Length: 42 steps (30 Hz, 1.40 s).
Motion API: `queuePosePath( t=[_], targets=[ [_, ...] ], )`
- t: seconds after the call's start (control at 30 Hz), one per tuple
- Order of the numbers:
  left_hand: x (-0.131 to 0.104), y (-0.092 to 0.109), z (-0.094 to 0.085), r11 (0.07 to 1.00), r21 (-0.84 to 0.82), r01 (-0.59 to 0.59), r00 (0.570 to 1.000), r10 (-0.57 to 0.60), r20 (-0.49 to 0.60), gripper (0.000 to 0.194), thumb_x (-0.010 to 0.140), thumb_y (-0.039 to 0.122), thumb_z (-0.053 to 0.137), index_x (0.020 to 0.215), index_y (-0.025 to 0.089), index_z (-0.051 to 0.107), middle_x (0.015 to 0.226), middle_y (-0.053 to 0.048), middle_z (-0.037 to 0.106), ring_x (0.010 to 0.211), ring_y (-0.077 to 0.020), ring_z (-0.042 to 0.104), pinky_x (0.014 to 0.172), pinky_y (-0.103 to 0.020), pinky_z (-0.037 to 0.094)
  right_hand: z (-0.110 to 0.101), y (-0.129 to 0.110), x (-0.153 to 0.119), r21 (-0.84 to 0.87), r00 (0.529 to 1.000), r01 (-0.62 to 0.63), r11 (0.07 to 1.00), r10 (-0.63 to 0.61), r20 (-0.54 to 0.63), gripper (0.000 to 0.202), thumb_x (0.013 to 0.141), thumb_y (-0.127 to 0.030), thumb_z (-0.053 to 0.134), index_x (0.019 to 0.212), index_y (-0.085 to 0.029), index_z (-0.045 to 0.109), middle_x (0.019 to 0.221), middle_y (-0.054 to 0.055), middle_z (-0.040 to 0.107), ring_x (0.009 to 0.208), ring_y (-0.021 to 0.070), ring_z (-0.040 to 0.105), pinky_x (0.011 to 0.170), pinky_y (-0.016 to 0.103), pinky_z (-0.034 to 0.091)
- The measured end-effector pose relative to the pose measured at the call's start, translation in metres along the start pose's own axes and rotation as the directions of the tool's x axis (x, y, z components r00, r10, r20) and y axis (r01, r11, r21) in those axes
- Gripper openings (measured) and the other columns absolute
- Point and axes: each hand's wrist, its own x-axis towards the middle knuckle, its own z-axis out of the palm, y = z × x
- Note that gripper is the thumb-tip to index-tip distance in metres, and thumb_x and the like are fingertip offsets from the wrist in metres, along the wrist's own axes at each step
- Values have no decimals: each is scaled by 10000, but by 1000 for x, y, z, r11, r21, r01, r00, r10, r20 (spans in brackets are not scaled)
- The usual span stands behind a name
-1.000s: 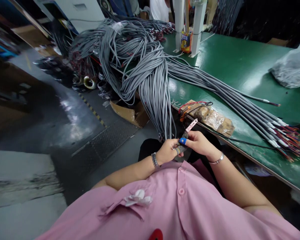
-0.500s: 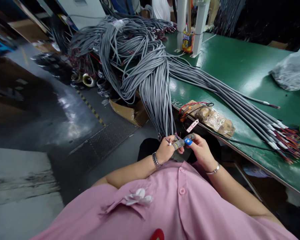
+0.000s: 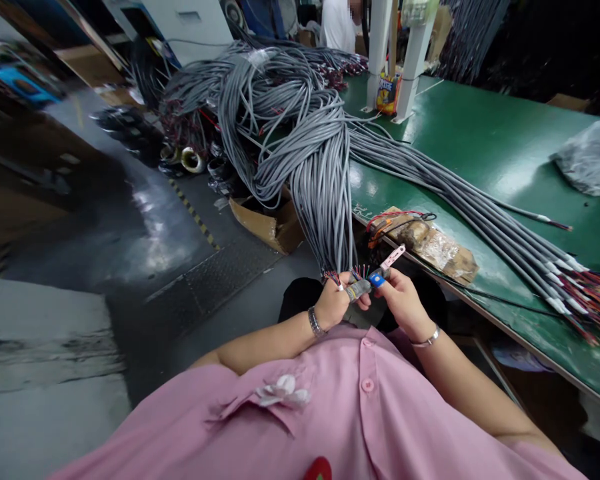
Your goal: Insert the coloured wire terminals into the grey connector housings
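Note:
My left hand (image 3: 334, 303) is closed around the end of a grey cable, where thin coloured wires (image 3: 363, 272) fan out. Grey wrapping (image 3: 359, 289) covers one of its fingers. Pressed close beside it is my right hand (image 3: 403, 297), also closed, with a blue piece (image 3: 377, 279) bearing a pale dot at its thumb tip. A slim pink strip (image 3: 394, 257) with a hole at its end sticks up from the right fingers; what it belongs to is hidden. More cable ends with coloured wires (image 3: 333, 276) lie against my left hand, below the hanging grey cable bundle (image 3: 325, 180).
The green table (image 3: 490, 147) runs along the right, carrying a row of cables with bared wires (image 3: 587, 293), a plastic bag (image 3: 593, 157) and a taped wooden block (image 3: 435, 247) at its edge. A cardboard box (image 3: 267, 223) stands on the floor. A person in white (image 3: 337, 27) is behind.
The pink strip has shifted from lying beyond my right hand to sticking up from its fingers. Both hands stay together at the cable end. The view has swung slightly.

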Motion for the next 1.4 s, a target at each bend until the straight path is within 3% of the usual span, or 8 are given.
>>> queuePosePath(
  t=[0.17, 0.47, 0.73, 0.93, 1.17, 1.4],
  targets=[
    [-1, -1, 1, 1000, 19, -12, 1000, 12, -8, 323, 764, 427, 704, 726, 117, 620, 600, -53, 669, 494, -153, 624, 482, -261, 509, 0, 1, -2, 33, 1000, -23, 999, 24, -19, 270, 769, -440, 696, 759, -194, 584, 617, -29, 568, 543, 105, 467, 545, 257, 387],
    [-2, -2, -3, 991, 134, 17, 1000, -18, 5, 289, 767, 401, 696, 741, 125, 613, 619, -51, 675, 512, -151, 634, 516, -267, 526, 1, 1, 6, -49, 996, -35, 998, 38, 75, 367, 719, -504, 733, 747, -182, 561, 607, -25, 566, 564, 114, 486, 564, 267, 402],
    [-3, 0, 0, 989, 151, 4, 1000, -4, 0, 315, 773, 424, 693, 710, 129, 603, 607, -48, 667, 506, -149, 626, 517, -273, 525, -1, -2, 3, -121, 998, -27, 992, 33, 48, 310, 783, -466, 677, 726, -177, 580, 589, -20, 563, 534, 108, 463, 533, 265, 381],
    [-2, 1, -1, 992, 129, 6, 1000, -6, -4, 335, 787, 440, 678, 686, 129, 603, 607, -48, 666, 505, -144, 623, 512, -258, 509, -2, 8, 3, -12, 997, -71, 997, 71, -14, 269, 768, -414, 698, 724, -180, 573, 606, -36, 552, 544, 93, 449, 547, 248, 376],
    [-2, 2, -3, 992, 123, 9, 999, -13, 34, 317, 779, 425, 684, 718, 120, 619, 611, -51, 667, 503, -143, 619, 504, -258, 503, 0, -1, 4, 150, 988, -118, 982, 102, 112, 226, 760, -401, 720, 782, -194, 631, 609, -16, 599, 542, 118, 512, 539, 264, 393],
    [-3, 0, -2, 992, 123, 3, 999, -8, 44, 320, 769, 427, 700, 730, 119, 625, 612, -50, 668, 509, -142, 615, 519, -273, 519, 1, 5, 6, 186, 990, -138, 973, 137, 23, 208, 731, -329, 738, 705, -181, 595, 593, -28, 584, 508, 91, 480, 513, 241, 374]
  ],
)
